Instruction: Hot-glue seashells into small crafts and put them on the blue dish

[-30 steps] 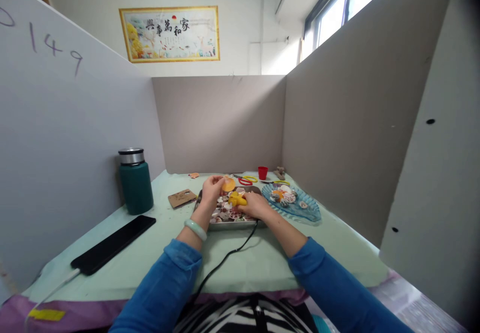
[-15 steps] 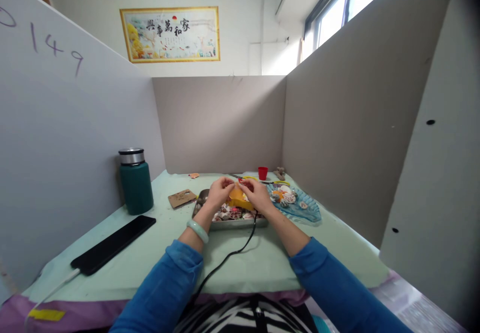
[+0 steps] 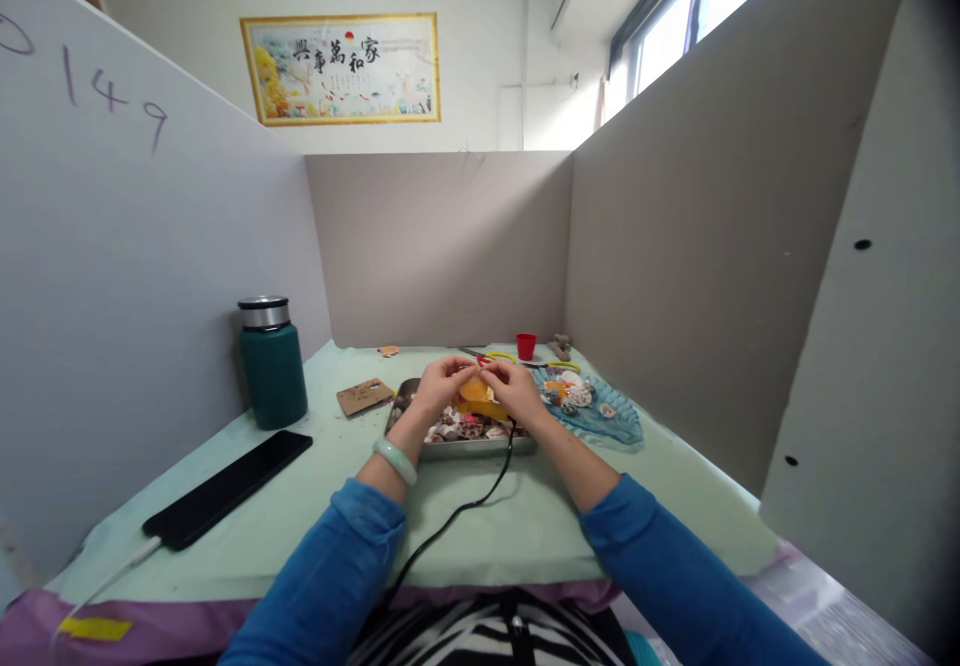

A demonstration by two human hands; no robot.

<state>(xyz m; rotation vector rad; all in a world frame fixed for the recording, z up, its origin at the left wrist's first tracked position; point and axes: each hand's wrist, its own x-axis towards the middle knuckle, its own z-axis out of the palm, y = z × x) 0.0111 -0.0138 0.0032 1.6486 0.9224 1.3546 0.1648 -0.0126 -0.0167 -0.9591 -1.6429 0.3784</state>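
Observation:
Above a metal tray [image 3: 480, 448] of small shells [image 3: 469, 428], my two hands meet with their fingertips close together. My left hand [image 3: 442, 386], below a pale green bangle [image 3: 395, 460], is closed in a pinch. My right hand [image 3: 514, 389] pinches too, close beside the left fingertips. What lies between the fingers is too small to name. Just beneath them sits a yellow-orange object [image 3: 480, 404], partly hidden by the hands; a black cord [image 3: 469, 506] runs from near it toward my body.
On the right lies a blue shell-shaped dish [image 3: 611, 431] holding shells. Behind are a red cup [image 3: 526, 346] and yellow-handled scissors [image 3: 499, 356]. Leftward are a brown card [image 3: 364, 397], a green bottle [image 3: 272, 371] and a black phone [image 3: 229, 489] on a cable. Partitions [image 3: 442, 246] enclose the table.
My hands have shifted very slightly, and the fingertips are a little closer together over the tray. Everything else stays in place.

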